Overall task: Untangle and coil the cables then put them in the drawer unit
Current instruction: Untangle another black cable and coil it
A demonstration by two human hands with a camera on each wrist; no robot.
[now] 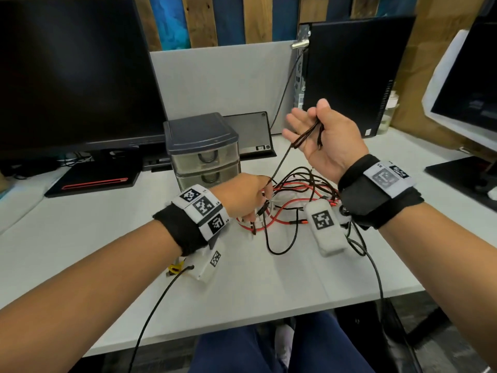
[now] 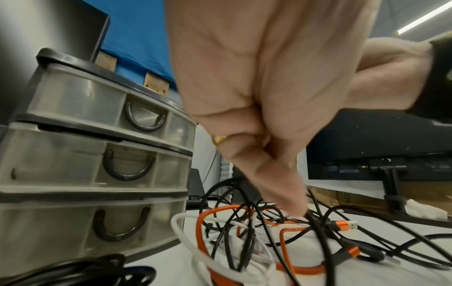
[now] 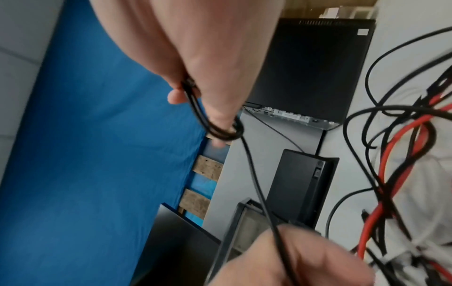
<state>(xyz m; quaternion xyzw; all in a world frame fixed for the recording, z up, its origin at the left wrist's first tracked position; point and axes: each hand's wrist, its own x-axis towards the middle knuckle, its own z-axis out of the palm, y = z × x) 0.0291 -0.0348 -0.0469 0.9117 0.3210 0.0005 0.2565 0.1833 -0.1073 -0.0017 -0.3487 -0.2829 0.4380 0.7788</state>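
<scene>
A tangle of red, black and white cables (image 1: 295, 200) lies on the white desk (image 1: 80, 238), just right of the grey three-drawer unit (image 1: 201, 146), whose drawers are closed. My right hand (image 1: 309, 125) is raised palm-up above the tangle. Its thumb pins a few small loops of a thin black cable (image 1: 306, 135) against the palm. That cable runs taut down to my left hand (image 1: 262, 196), which pinches it at the tangle's left edge. The left wrist view shows the curled fingers (image 2: 281, 183) reaching into orange, white and black strands (image 2: 244, 241) beside the drawer unit (image 2: 97, 154). The loops (image 3: 220, 127) hang under my right thumb (image 3: 220, 100).
A dark monitor (image 1: 72, 76) stands at the back left, a black computer tower (image 1: 355, 76) at the back right, and a second monitor (image 1: 468, 84) at the far right. A flat black device (image 1: 250, 135) lies behind the drawer unit. Camera leads (image 1: 156, 300) trail over the desk's front edge.
</scene>
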